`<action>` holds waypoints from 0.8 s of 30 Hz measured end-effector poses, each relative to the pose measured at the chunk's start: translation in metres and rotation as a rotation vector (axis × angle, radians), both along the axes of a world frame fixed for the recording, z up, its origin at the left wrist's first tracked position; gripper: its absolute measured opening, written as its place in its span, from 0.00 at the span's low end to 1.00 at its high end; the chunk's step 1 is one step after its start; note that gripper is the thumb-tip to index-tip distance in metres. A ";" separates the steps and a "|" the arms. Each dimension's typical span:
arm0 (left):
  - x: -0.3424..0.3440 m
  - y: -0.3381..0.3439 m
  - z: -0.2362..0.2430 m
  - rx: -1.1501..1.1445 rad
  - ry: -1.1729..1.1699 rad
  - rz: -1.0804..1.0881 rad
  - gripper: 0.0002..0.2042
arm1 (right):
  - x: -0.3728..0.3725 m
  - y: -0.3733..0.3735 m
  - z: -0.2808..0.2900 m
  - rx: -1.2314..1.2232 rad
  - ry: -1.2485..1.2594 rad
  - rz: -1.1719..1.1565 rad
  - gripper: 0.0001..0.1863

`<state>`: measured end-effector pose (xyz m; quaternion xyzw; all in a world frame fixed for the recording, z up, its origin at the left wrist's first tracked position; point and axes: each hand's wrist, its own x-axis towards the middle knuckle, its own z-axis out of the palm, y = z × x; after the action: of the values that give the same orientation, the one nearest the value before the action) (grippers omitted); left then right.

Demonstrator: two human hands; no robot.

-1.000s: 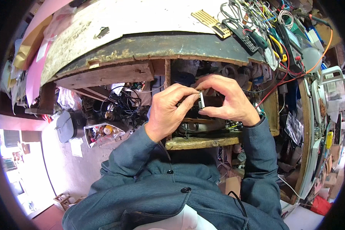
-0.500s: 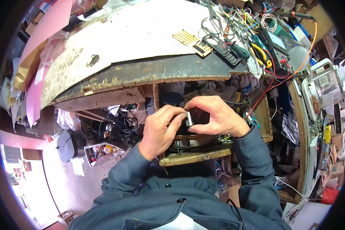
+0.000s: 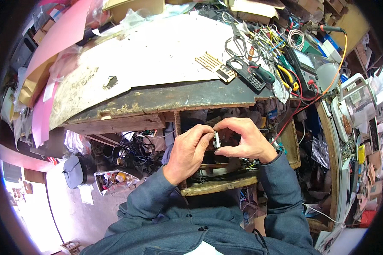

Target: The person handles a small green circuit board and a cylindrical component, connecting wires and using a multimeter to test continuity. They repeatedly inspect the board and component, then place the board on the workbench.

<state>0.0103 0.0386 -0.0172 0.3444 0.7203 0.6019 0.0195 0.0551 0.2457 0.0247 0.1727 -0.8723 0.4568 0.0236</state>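
Note:
Over the open drawer, I hold a small silvery-white rectangular piece (image 3: 217,140) upright; it is too small to make out its kind. My right hand (image 3: 250,142) grips it between a curved forefinger at its top end and the thumb at its lower end. Thumb and forefinger of my left hand (image 3: 188,154) are pinched together against its left side near the top. Whether something tiny sits in that pinch is hidden. Beneath my hands lies the wooden drawer (image 3: 225,187), with cables and dark parts inside.
Ahead is a workbench with a pale sheet (image 3: 153,55) on it. Scissors (image 3: 236,44), a screwdriver (image 3: 263,74), yellow-handled pliers (image 3: 288,77) and a meter (image 3: 304,61) with red leads crowd its right side. A box of small items (image 3: 117,180) stands low at left.
My view has shifted, so the bench appears lower. Both hands and the small piece sit slightly lower and further right in the picture, with much the same grip.

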 end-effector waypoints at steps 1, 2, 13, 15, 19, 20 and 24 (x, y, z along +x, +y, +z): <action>0.000 -0.001 0.000 -0.001 -0.019 -0.008 0.04 | -0.001 0.000 -0.001 -0.004 -0.001 0.003 0.24; 0.001 -0.001 0.000 0.018 -0.088 -0.013 0.04 | 0.000 0.001 -0.001 -0.002 -0.002 -0.002 0.24; 0.004 -0.005 -0.002 0.075 -0.088 -0.039 0.16 | -0.004 0.004 -0.013 -0.021 0.035 -0.061 0.24; 0.001 -0.006 -0.001 0.057 -0.075 -0.044 0.16 | -0.004 0.005 -0.013 -0.050 -0.027 -0.062 0.24; -0.003 -0.005 -0.009 0.104 -0.133 -0.070 0.14 | -0.004 0.005 -0.015 0.001 -0.010 -0.067 0.24; -0.003 -0.005 -0.009 0.107 -0.139 -0.073 0.13 | -0.004 0.005 -0.016 0.019 0.013 -0.062 0.24; -0.003 -0.007 -0.008 0.113 -0.102 -0.067 0.12 | -0.004 0.003 -0.015 0.014 -0.012 -0.082 0.24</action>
<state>0.0077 0.0320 -0.0255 0.3379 0.6711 0.6574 0.0568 0.0515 0.2486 0.0093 0.1343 -0.8819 0.4506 0.0359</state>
